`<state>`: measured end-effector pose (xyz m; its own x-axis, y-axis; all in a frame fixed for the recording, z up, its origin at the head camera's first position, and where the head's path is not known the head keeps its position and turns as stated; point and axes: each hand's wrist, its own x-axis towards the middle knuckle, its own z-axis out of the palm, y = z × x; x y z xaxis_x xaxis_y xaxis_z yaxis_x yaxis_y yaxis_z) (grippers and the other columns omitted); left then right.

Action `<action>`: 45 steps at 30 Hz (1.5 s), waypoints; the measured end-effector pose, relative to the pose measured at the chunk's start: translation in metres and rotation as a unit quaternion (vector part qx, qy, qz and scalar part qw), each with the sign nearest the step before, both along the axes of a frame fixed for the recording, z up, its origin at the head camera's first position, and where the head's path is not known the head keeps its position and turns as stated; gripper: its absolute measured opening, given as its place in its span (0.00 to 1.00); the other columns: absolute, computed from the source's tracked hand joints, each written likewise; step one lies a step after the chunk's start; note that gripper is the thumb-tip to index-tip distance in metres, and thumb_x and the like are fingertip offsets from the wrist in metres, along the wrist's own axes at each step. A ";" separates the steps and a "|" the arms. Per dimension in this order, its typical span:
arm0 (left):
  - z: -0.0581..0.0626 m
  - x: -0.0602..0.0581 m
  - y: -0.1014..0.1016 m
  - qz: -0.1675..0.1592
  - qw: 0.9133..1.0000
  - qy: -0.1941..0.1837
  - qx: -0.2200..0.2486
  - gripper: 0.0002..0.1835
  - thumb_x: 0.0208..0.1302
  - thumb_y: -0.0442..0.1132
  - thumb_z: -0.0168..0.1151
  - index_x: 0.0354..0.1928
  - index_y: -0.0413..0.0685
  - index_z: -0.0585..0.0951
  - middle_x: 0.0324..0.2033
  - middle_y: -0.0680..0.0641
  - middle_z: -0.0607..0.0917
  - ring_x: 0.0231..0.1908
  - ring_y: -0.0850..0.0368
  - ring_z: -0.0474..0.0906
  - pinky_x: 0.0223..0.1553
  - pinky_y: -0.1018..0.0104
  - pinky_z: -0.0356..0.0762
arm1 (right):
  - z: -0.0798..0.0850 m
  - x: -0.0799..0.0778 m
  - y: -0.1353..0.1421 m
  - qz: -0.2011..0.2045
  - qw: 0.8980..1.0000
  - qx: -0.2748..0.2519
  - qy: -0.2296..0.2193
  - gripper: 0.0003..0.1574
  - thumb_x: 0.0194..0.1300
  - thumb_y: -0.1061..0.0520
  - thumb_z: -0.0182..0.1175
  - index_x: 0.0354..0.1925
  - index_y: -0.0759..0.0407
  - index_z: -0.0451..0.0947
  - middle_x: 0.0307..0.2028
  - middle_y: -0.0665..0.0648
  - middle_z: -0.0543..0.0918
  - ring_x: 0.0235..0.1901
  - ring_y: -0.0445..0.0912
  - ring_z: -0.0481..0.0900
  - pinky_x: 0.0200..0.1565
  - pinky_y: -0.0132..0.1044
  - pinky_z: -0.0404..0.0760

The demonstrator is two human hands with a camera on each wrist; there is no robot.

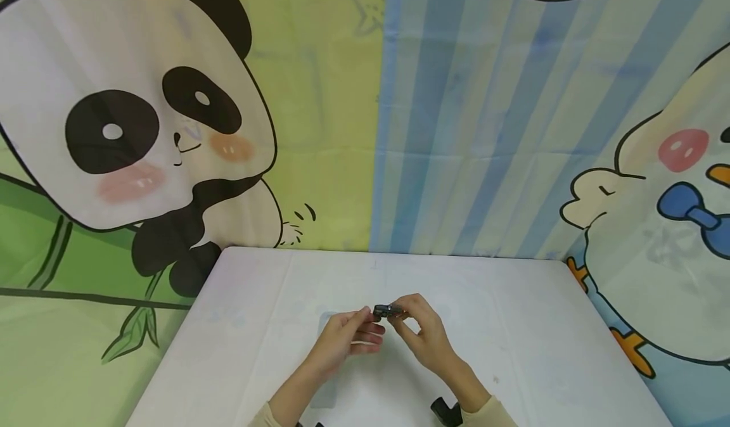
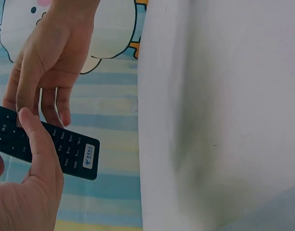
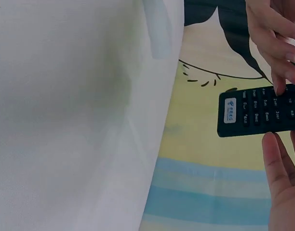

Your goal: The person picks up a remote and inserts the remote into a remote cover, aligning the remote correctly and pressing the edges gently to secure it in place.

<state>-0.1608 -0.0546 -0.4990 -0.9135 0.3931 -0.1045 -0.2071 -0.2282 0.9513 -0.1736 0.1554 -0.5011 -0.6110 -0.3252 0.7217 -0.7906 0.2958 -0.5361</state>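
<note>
A black remote control (image 1: 388, 311) with rows of number keys is held up between both hands, above the white table. In the left wrist view, the thumb of my left hand (image 2: 32, 197) lies across the key face of the remote control (image 2: 75, 149), which has a pale label at one end. My right hand (image 1: 424, 335) grips the remote control by its edges, thumb below and forefinger above. In the right wrist view, fingers of the left hand (image 3: 277, 45) reach its upper edge, and the right hand (image 3: 285, 187) is at its lower edge. The remote's far end is out of frame there.
The white table (image 1: 502, 338) stretches around the hands. A pale translucent sheet (image 1: 324, 396) lies flat beneath the left forearm. Beside the right wrist is a black object (image 1: 447, 412), cut off by the frame. A cartoon-printed curtain (image 1: 319, 129) hangs behind the table.
</note>
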 end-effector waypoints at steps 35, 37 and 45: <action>0.006 0.001 -0.003 0.005 1.000 -0.002 -0.012 0.32 0.66 0.38 0.68 0.68 0.34 0.69 0.44 0.41 0.85 0.41 0.50 0.85 0.41 0.52 0.84 | -0.004 0.009 0.003 0.012 0.990 -0.035 -0.136 0.25 0.68 0.71 0.61 0.61 0.64 0.71 0.46 0.60 0.81 0.42 0.53 0.82 0.41 0.42 0.84; 0.005 0.000 -0.004 0.005 1.000 0.002 -0.017 0.32 0.67 0.39 0.68 0.69 0.35 0.69 0.44 0.41 0.85 0.41 0.49 0.85 0.43 0.50 0.83 | 0.000 0.011 0.001 0.035 0.974 -0.067 -0.213 0.25 0.72 0.68 0.58 0.65 0.64 0.67 0.45 0.61 0.82 0.40 0.52 0.83 0.40 0.43 0.84; 0.001 0.001 -0.005 0.004 0.998 0.047 -0.046 0.31 0.68 0.39 0.66 0.70 0.36 0.69 0.43 0.42 0.85 0.42 0.50 0.84 0.43 0.48 0.83 | 0.009 0.010 -0.003 0.053 0.921 -0.136 -0.361 0.29 0.76 0.57 0.57 0.68 0.63 0.62 0.42 0.67 0.81 0.33 0.50 0.83 0.39 0.43 0.85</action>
<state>-0.1594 -0.0591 -0.4984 -0.9242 0.3781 -0.0541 -0.1147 -0.1396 0.9835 -0.1632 0.1526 -0.4919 -0.9392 -0.2774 0.2025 -0.2147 0.0137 -0.9766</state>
